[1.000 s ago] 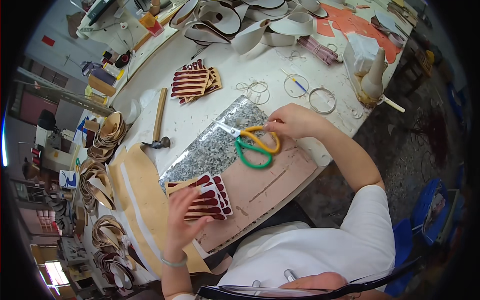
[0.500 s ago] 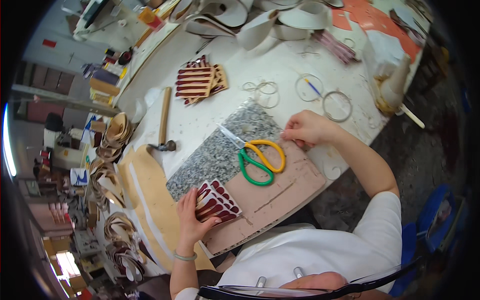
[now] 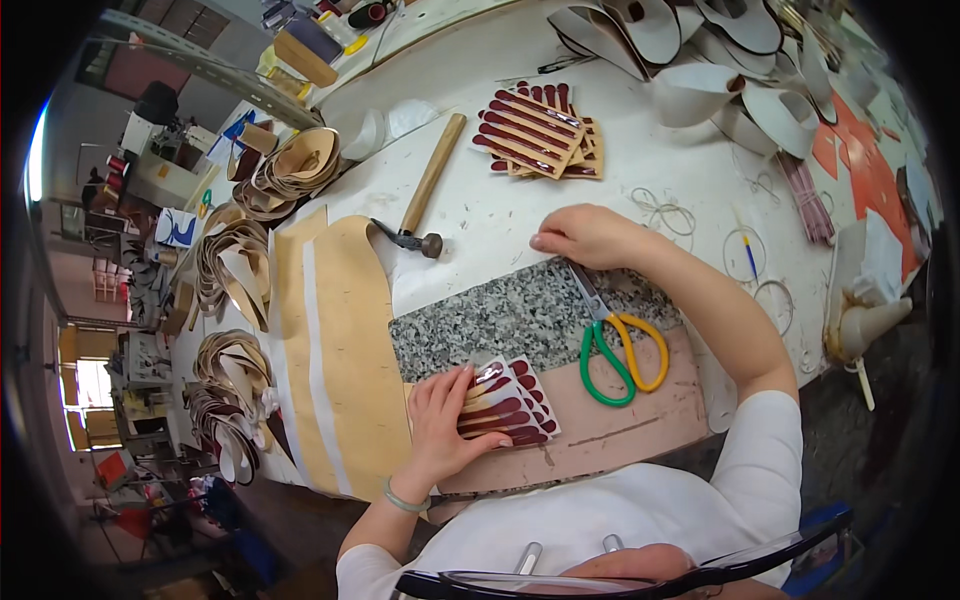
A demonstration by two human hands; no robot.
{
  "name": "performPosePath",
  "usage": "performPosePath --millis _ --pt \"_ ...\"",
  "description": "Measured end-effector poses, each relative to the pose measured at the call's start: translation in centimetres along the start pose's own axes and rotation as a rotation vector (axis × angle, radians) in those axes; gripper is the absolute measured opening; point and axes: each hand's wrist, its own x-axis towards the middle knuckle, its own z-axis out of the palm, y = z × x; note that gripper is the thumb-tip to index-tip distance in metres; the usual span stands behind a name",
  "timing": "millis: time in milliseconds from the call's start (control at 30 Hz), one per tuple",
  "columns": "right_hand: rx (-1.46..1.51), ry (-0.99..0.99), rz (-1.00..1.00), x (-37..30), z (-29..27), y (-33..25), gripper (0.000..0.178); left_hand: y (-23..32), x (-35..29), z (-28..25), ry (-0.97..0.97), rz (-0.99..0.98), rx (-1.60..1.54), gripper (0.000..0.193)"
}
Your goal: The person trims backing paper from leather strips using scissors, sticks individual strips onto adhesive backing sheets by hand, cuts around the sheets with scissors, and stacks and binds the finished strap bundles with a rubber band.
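Observation:
My left hand (image 3: 437, 425) grips a small stack of pieces with glossy dark red, round-ended strips (image 3: 508, 408), thumb at the near edge and fingers over the far side. The stack rests on a board, partly on its speckled granite-like slab (image 3: 480, 325) and partly on its pinkish-brown near strip (image 3: 640, 400). Over the slab's far edge hangs my right hand (image 3: 595, 237), fingers curled together; anything in them is hidden. Beneath its forearm lie scissors (image 3: 625, 350) with one green and one yellow handle. Another pile of dark red and tan strip pieces (image 3: 535, 130) lies farther away.
A wooden-handled hammer (image 3: 432, 180) lies beyond the slab, left of the pile. Tan sheet material (image 3: 345, 330) covers the table on the left, beside coiled strips (image 3: 245, 270). Grey-white curved pieces (image 3: 700, 95), wire loops (image 3: 665, 215) and a glue-stained cone-shaped container (image 3: 868, 328) stand farther right.
My right hand has moved from the board's right side out over its far edge, toward the farther pile. My left hand stays on its stack. The whole view has swung left.

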Motion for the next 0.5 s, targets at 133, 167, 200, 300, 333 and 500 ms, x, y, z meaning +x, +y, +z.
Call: performPosePath --millis 133,167,200,300,333,500 --pt "-0.023 -0.290 0.143 1.5 -0.8 -1.1 0.059 -0.1 0.3 -0.4 0.030 0.016 -0.014 0.096" --pt "0.004 -0.320 0.182 1.7 -1.0 -1.4 0.055 -0.2 0.2 -0.5 0.015 0.008 -0.016 0.096" --pt "0.031 -0.347 0.227 1.8 -1.4 -1.4 0.051 -0.2 0.2 -0.5 -0.003 0.005 -0.020 0.095" --pt "0.088 -0.179 0.174 3.5 -2.8 -0.5 0.037 -0.4 0.1 -0.5 0.011 0.000 -0.038 0.094" --pt "0.072 -0.020 0.104 4.2 -3.2 0.1 0.032 -0.4 0.0 -0.5 0.007 0.002 -0.049 0.094" --pt "-0.442 0.460 0.198 9.2 -4.6 5.7 0.047 -0.4 0.3 -0.8 -0.017 0.012 -0.066 0.097"
